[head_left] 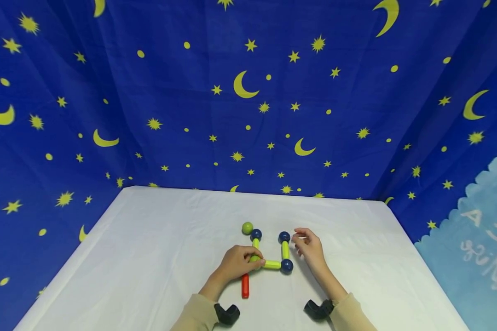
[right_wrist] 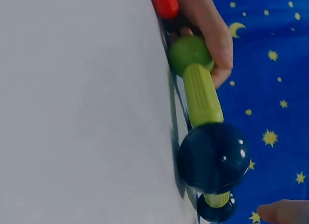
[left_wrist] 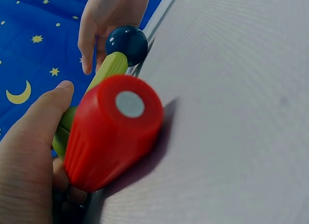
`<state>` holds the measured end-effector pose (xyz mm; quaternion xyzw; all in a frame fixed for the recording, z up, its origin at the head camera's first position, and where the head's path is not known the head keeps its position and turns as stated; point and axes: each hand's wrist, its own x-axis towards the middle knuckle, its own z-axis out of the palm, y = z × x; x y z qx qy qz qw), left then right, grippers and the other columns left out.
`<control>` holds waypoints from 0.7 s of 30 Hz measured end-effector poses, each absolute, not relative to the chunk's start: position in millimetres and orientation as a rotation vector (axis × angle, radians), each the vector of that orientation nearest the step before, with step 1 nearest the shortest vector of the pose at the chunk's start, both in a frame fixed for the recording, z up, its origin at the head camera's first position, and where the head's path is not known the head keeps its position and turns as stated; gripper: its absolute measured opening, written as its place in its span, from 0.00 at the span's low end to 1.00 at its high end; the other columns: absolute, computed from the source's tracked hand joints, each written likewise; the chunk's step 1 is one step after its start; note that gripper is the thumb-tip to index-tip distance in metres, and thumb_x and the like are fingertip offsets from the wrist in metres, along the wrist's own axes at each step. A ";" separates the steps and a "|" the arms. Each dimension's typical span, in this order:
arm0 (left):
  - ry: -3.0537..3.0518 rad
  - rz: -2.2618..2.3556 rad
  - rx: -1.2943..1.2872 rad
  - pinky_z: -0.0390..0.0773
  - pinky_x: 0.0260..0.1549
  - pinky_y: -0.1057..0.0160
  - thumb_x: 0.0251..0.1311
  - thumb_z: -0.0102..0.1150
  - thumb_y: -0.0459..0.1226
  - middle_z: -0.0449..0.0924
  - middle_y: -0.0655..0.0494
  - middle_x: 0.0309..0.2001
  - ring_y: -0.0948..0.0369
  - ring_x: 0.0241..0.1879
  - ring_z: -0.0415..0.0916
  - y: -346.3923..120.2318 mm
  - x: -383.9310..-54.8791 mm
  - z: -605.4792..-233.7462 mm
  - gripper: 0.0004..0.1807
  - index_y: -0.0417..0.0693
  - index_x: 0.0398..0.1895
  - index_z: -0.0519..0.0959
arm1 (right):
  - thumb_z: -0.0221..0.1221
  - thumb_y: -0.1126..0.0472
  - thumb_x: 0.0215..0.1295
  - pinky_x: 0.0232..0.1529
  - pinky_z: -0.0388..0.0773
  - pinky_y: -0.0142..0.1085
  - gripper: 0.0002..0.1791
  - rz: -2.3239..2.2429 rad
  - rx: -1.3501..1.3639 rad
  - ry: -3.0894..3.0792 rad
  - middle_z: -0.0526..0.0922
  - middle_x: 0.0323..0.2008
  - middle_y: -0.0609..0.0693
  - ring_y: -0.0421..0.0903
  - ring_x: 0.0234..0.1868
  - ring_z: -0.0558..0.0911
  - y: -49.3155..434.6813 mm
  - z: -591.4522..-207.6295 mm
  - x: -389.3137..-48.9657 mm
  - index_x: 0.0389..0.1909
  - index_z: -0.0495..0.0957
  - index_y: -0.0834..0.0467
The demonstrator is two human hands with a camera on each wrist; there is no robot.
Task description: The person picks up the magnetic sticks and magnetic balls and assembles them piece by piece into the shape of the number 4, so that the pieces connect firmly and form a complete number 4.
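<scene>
Gripping green ball (right_wrist: 187, 55) with left hand (head_left: 238, 263); holding right hand (head_left: 309, 246) relaxed, empty, rightward of ball; displaying red rod (head_left: 245, 286) on ball's near side, yellow-green rod (head_left: 272, 265) joined at ball's right.

Gap between far blue balls (head_left: 284, 237), lime rod (head_left: 272, 265) blocking nearside

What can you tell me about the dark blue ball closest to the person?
The dark blue ball is round and shiny, apparently plastic, with bright glints. It appears to rest on the white tabletop. One yellow-green rod joins it on the left, leading to a green ball; a second rod leads away from the person to another blue ball. Neither left hand nor right hand touches it.
</scene>
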<state>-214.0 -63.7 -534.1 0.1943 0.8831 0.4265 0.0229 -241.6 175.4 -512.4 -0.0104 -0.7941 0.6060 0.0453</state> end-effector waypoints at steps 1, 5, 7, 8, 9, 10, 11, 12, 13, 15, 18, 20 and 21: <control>2.738 1.322 0.603 0.55 0.19 0.72 0.53 0.64 0.56 0.59 0.68 0.13 0.71 0.14 0.55 -63.5 -214.1 -534.1 0.13 0.61 0.33 0.84 | 0.57 0.70 0.61 0.20 0.73 0.29 0.15 1.856 -0.029 -2.421 0.80 0.37 0.62 0.37 0.22 0.75 176.1 -511.2 -239.3 0.48 0.75 0.71; 2.743 1.331 0.609 0.55 0.19 0.72 0.54 0.63 0.56 0.59 0.68 0.13 0.71 0.14 0.55 -62.8 -213.7 -534.1 0.12 0.61 0.33 0.84 | 0.57 0.71 0.61 0.22 0.73 0.29 0.15 1.883 -0.032 -2.412 0.80 0.35 0.61 0.37 0.23 0.76 178.6 -507.8 -229.5 0.48 0.74 0.71; 2.741 1.340 0.613 0.54 0.19 0.72 0.54 0.63 0.55 0.59 0.68 0.13 0.71 0.14 0.55 -62.7 -213.3 -534.8 0.13 0.61 0.33 0.84 | 0.57 0.71 0.61 0.23 0.74 0.29 0.15 1.902 -0.036 -2.411 0.81 0.35 0.60 0.37 0.24 0.76 179.6 -506.7 -224.3 0.49 0.73 0.71; 2.739 1.344 0.610 0.55 0.18 0.72 0.54 0.63 0.55 0.59 0.68 0.13 0.71 0.14 0.55 -62.7 -212.9 -535.2 0.13 0.61 0.33 0.84 | 0.57 0.71 0.62 0.24 0.74 0.29 0.15 1.913 -0.040 -2.409 0.81 0.35 0.60 0.36 0.24 0.76 179.6 -505.9 -221.8 0.49 0.73 0.71; 2.741 1.346 0.608 0.55 0.18 0.72 0.54 0.63 0.55 0.59 0.68 0.13 0.71 0.14 0.54 -62.7 -212.8 -536.1 0.13 0.61 0.33 0.84 | 0.57 0.70 0.62 0.25 0.74 0.28 0.16 1.926 -0.038 -2.405 0.81 0.35 0.59 0.36 0.25 0.77 179.7 -505.3 -219.5 0.50 0.73 0.71; 2.743 1.347 0.605 0.55 0.18 0.72 0.55 0.63 0.55 0.59 0.68 0.13 0.71 0.14 0.54 -62.6 -212.7 -536.7 0.12 0.61 0.33 0.85 | 0.57 0.70 0.62 0.26 0.75 0.28 0.16 1.939 -0.037 -2.399 0.81 0.35 0.58 0.36 0.25 0.77 179.5 -504.5 -217.3 0.50 0.73 0.71; 2.747 1.348 0.605 0.55 0.18 0.72 0.55 0.62 0.55 0.59 0.68 0.13 0.72 0.14 0.54 -62.5 -212.9 -537.5 0.12 0.61 0.33 0.85 | 0.57 0.70 0.62 0.27 0.75 0.28 0.16 1.952 -0.035 -2.393 0.81 0.35 0.58 0.35 0.25 0.77 179.3 -503.8 -215.4 0.51 0.72 0.72; 2.752 1.349 0.603 0.55 0.18 0.72 0.56 0.62 0.55 0.59 0.68 0.13 0.72 0.14 0.54 -62.4 -213.1 -538.1 0.12 0.61 0.33 0.85 | 0.56 0.70 0.63 0.27 0.75 0.28 0.16 1.962 -0.028 -2.387 0.81 0.35 0.57 0.35 0.25 0.77 179.2 -503.3 -213.7 0.51 0.72 0.72; 2.757 1.348 0.600 0.55 0.18 0.72 0.56 0.62 0.54 0.59 0.68 0.12 0.72 0.13 0.54 -62.4 -213.3 -538.7 0.12 0.61 0.33 0.85 | 0.56 0.70 0.63 0.28 0.76 0.28 0.16 1.974 -0.024 -2.378 0.81 0.35 0.57 0.35 0.25 0.77 178.7 -502.7 -212.2 0.51 0.72 0.72; 2.762 1.349 0.595 0.55 0.18 0.72 0.57 0.61 0.54 0.59 0.68 0.12 0.72 0.13 0.54 -62.1 -213.9 -538.8 0.11 0.61 0.34 0.85 | 0.56 0.71 0.62 0.29 0.76 0.28 0.17 1.987 -0.009 -2.363 0.81 0.34 0.57 0.35 0.25 0.77 177.6 -502.2 -209.9 0.51 0.71 0.73; 2.753 1.348 0.580 0.55 0.18 0.72 0.57 0.61 0.53 0.59 0.68 0.12 0.71 0.14 0.55 -62.1 -214.1 -537.5 0.11 0.61 0.34 0.85 | 0.56 0.72 0.62 0.31 0.77 0.28 0.16 1.999 0.011 -2.340 0.81 0.33 0.55 0.35 0.26 0.78 174.5 -502.3 -206.6 0.49 0.72 0.74; 2.744 1.346 0.569 0.55 0.18 0.72 0.57 0.61 0.54 0.60 0.68 0.12 0.71 0.14 0.55 -62.0 -214.1 -536.2 0.11 0.61 0.34 0.85 | 0.56 0.73 0.61 0.31 0.77 0.28 0.15 2.011 0.029 -2.323 0.80 0.32 0.54 0.35 0.26 0.78 171.4 -502.3 -204.2 0.48 0.73 0.74; 2.742 1.343 0.564 0.55 0.18 0.72 0.57 0.61 0.54 0.60 0.68 0.13 0.71 0.14 0.55 -62.0 -214.2 -535.9 0.11 0.61 0.34 0.85 | 0.56 0.73 0.60 0.31 0.77 0.28 0.15 2.021 0.034 -2.312 0.80 0.31 0.54 0.36 0.26 0.78 169.6 -502.0 -202.6 0.48 0.73 0.74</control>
